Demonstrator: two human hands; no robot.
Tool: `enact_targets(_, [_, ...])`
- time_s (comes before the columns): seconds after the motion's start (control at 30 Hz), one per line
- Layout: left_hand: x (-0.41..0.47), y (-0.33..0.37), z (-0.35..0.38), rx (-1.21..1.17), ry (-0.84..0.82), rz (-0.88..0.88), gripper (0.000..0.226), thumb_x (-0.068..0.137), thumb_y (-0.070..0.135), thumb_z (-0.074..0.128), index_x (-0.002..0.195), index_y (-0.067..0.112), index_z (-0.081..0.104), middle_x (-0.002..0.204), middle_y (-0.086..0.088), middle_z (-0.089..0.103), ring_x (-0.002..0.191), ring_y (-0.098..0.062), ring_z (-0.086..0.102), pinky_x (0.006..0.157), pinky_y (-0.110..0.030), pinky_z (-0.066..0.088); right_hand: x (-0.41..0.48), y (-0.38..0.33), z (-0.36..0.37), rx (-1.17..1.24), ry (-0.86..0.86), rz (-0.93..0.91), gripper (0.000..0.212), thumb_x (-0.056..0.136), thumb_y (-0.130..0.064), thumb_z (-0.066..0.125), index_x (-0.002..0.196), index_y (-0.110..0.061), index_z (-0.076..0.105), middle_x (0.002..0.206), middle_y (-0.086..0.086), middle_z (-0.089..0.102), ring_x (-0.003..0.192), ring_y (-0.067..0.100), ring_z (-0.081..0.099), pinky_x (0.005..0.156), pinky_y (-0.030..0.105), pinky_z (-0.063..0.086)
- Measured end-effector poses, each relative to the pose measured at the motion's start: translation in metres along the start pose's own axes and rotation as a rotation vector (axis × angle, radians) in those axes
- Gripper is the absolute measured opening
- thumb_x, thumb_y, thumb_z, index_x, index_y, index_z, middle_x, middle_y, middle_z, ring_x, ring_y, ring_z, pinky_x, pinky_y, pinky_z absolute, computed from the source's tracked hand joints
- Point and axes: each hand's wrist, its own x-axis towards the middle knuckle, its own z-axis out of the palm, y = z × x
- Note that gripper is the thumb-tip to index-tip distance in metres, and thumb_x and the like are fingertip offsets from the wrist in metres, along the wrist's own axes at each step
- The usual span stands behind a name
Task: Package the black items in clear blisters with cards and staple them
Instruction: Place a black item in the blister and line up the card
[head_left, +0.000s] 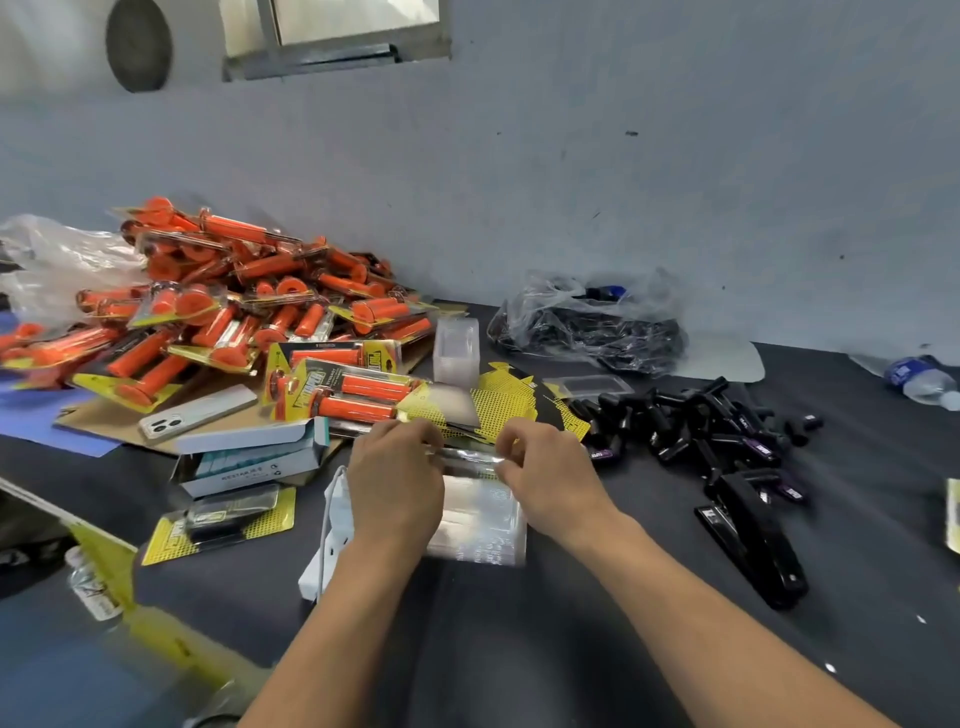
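Toward the desk's left side a finished pack (221, 519) lies flat, a black piece sealed under clear plastic on its yellow card. At the middle of the near edge the left hand (395, 480) and the right hand (545, 478) both pinch the far rim of a clear blister (480, 525), fingers curled onto it. The rim runs left to right between the hands and the shell's body stretches back toward the person. It looks empty, though glare blurs it. Just beyond the knuckles the yellow cards (501, 402) fan out — reachable by either hand.

What the next step probably turns on lies to the right: the loose black items (691, 421) are heaped right of the right hand, well apart from the left. So the right hand is likely the one to fetch a piece while the left keeps the shell. The stapler (753, 540) lies farther right still, its long axis running from the pile down toward the near edge.
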Motion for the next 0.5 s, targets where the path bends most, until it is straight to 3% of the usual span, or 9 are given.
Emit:
enact_targets(0.1, [0.005, 0.003, 0.002, 0.202, -0.124, 0.042, 0.021, 0.088, 0.012, 0.073, 0.095, 0.031, 0.072, 0.100, 0.005, 0.072, 0.096, -0.019, 0.061, 0.082, -0.028, 0.028, -0.001, -0.002, 0.004, -0.073, -0.085, 0.010, 0.007, 0.098, -0.026, 0.063, 0.104, -0.025, 0.061, 0.101, 0.002, 0.070, 0.096, 0.028, 0.064, 0.088, 0.044, 0.055])
enact_targets(0.23, [0.013, 0.006, 0.001, 0.251, -0.218, 0.107, 0.023, 0.093, 0.011, 0.066, 0.100, 0.033, 0.069, 0.099, 0.007, 0.072, 0.083, -0.016, 0.050, 0.079, -0.031, 0.032, -0.006, 0.001, 0.004, -0.028, -0.108, 0.011, 0.026, 0.093, -0.031, 0.064, 0.118, -0.029, 0.056, 0.124, 0.001, 0.068, 0.113, 0.028, 0.061, 0.097, 0.043, 0.051])
enact_targets(0.37, [0.023, 0.003, -0.011, 0.216, -0.233, 0.113, 0.021, 0.094, 0.016, 0.069, 0.097, 0.036, 0.075, 0.098, 0.006, 0.073, 0.076, -0.015, 0.048, 0.073, -0.028, 0.039, -0.014, 0.010, 0.004, 0.041, -0.085, -0.005, 0.017, 0.092, -0.026, 0.062, 0.099, -0.035, 0.050, 0.115, 0.000, 0.064, 0.089, 0.019, 0.056, 0.079, 0.031, 0.042])
enact_targets(0.43, [0.025, 0.004, -0.018, 0.155, -0.251, 0.119, 0.024, 0.092, 0.015, 0.070, 0.096, 0.038, 0.076, 0.102, 0.004, 0.071, 0.082, -0.018, 0.055, 0.073, -0.030, 0.043, -0.016, 0.013, 0.004, 0.082, -0.033, -0.006, 0.011, 0.093, -0.025, 0.061, 0.088, -0.034, 0.057, 0.108, -0.003, 0.066, 0.078, 0.012, 0.052, 0.073, 0.027, 0.039])
enact_targets(0.5, [0.027, 0.005, -0.028, -0.005, -0.253, 0.093, 0.033, 0.086, 0.010, 0.075, 0.103, 0.039, 0.077, 0.105, 0.003, 0.069, 0.088, -0.020, 0.061, 0.073, -0.030, 0.047, -0.015, 0.014, 0.002, 0.167, 0.039, 0.002, 0.015, 0.092, -0.021, 0.066, 0.080, -0.030, 0.067, 0.103, -0.009, 0.072, 0.081, 0.008, 0.054, 0.072, 0.022, 0.040])
